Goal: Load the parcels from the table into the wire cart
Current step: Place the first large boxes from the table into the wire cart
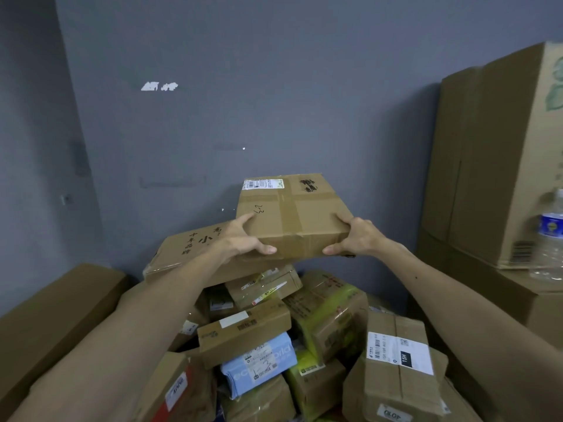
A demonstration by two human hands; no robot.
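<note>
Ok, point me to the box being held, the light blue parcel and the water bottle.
held box (pixel 289 208): head view, top face at the tape cross.
light blue parcel (pixel 258 362): head view, white label in its middle.
water bottle (pixel 550 228): head view, its blue label.

held box (pixel 292 214): handwritten mark read roughly "42"; its shipping label was too small to read
flat box (pixel 189 248): carried "十年品牌" and "小"
right box (pixel 408 388): white label showed "15H"
blue parcel (pixel 286 348): showed "…orld"
</note>
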